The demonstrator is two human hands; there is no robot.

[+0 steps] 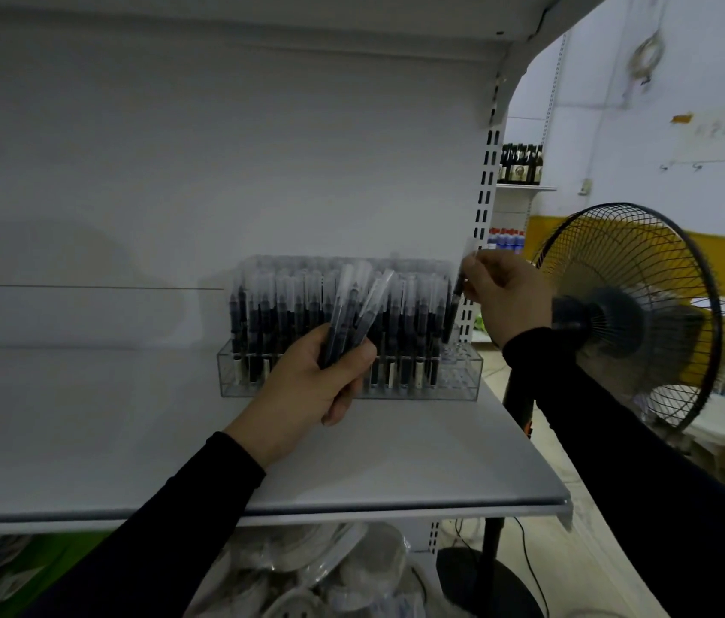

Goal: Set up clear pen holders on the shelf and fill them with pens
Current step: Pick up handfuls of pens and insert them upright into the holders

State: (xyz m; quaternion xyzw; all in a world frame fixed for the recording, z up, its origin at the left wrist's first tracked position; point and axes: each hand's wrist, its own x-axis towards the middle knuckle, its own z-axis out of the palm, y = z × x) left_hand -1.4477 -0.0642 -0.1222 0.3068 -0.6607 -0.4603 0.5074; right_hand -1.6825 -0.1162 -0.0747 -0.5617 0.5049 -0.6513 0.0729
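A clear pen holder [463, 385] stands at the back right of the white shelf [396, 461], packed with several upright black pens [414, 314] with clear caps. Its rightmost slots show no pens. My left hand [311, 390] is in front of the holder and grips a small bundle of pens [354, 305], caps pointing up. My right hand [503, 292] is at the holder's right end and pinches a single pen [452, 314] that hangs nearly upright above the rightmost slots.
A black standing fan [628, 314] is close on the right, just behind my right arm. The shelf's slotted upright [483, 207] rises beside the holder. Bagged goods [329, 573] lie on the level below. The shelf surface stretches bare to the left.
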